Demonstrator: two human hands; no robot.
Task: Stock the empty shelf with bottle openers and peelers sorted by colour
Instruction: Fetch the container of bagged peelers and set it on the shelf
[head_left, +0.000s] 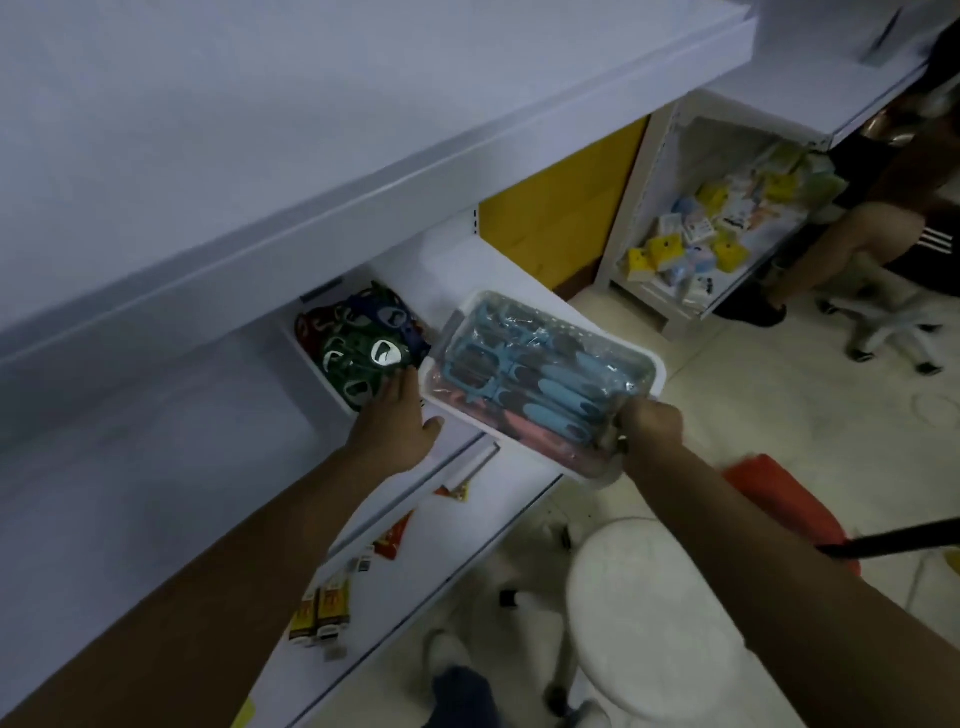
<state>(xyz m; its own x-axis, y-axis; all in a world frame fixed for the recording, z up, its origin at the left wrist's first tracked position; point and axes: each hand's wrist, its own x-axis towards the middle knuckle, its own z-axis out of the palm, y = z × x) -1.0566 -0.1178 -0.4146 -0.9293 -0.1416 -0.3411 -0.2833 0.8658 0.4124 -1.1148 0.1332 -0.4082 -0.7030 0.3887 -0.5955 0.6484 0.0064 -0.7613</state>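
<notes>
right hand (649, 431) gripping peeler tray (655, 364) near edge, left hand (397, 423) beside it

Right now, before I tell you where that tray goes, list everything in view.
peelers: several, blue and pink, plastic-wrapped, in the white tray
white tray: one, at the shelf front edge, right of the bottle openers
bottle openers: a heap, green, blue, red, in a white bin on the shelf
packets: several, red and yellow, on the lower shelf
small boxes: many, yellow and blue, in the far shelf unit
stool: one, white, on the floor
left hand: fingers straight, at the white bin
right hand: grips the white tray's near end
</notes>
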